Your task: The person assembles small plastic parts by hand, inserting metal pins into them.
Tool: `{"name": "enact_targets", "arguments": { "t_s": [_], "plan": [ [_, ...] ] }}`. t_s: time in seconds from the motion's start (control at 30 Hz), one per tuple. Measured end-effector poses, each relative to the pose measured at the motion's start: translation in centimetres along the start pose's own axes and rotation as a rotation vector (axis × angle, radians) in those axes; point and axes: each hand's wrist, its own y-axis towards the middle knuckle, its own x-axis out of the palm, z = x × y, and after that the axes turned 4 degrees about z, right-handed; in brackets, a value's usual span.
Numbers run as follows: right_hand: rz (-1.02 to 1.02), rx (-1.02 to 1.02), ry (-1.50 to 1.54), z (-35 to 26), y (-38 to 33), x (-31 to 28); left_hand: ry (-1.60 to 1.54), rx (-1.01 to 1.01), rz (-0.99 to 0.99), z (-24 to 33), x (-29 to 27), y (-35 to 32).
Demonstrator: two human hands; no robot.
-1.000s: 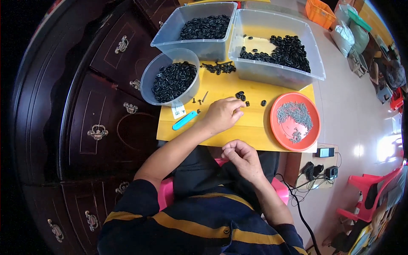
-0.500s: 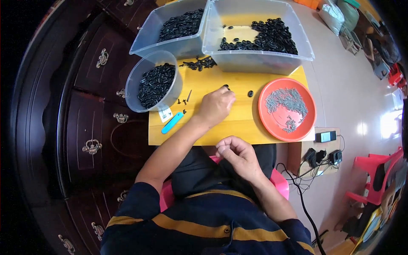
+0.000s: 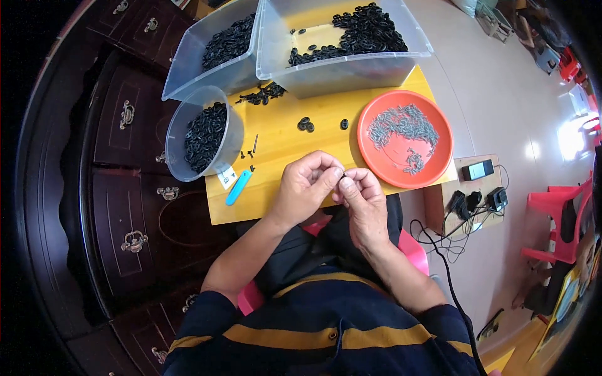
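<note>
My left hand and my right hand meet above the table's near edge, fingertips pinched together. A tiny bit of a small black part shows between them, mostly covered by the fingers. Whether the right fingers hold a piece of their own is hidden. Beyond the hands, three black oval pieces lie in a small cluster, and a single black oval piece rests to their right. An orange-red plate of small grey pins or screws stands right of the hands.
Left on the yellow table are a round clear tub of black pieces, a blue-handled cutter and small dark screws. Two clear bins of black parts fill the back. Dark drawers stand at the left.
My left hand has drawn back from the black pieces on the table to my right hand. The right hand has risen slightly, and their fingertips now meet. The view has shifted.
</note>
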Motion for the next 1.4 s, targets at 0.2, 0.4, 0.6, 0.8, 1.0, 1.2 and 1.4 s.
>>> {"name": "enact_targets", "arguments": {
  "t_s": [0.2,0.4,0.6,0.8,1.0,1.2,1.4],
  "plan": [
    [0.017,-0.018,0.051,-0.7,0.0,0.1,0.038,0.026,-0.156,0.3,-0.7,1.8],
    [-0.152,0.092,-0.15,0.1,-0.6,0.4,0.62,0.204,-0.168,1.6,1.9,7.0],
    [-0.314,0.0,-0.58,2.2,-1.4,-0.1,1.1,0.57,-0.372,-1.3,5.7,10.5],
    [-0.343,-0.098,-0.768,0.6,-1.8,0.7,1.254,0.574,-0.46,-1.9,7.1,12.0],
    [-0.337,-0.115,-0.754,0.2,-1.6,0.6,1.38,0.582,-0.575,-1.8,8.0,13.0],
    [-0.347,-0.106,-0.765,0.4,-1.4,0.6,1.313,0.629,-0.555,-1.3,7.7,12.9],
    [-0.253,0.035,-0.486,1.2,-0.9,0.1,0.857,0.561,-0.328,0.9,4.1,9.8]
  ]
}}
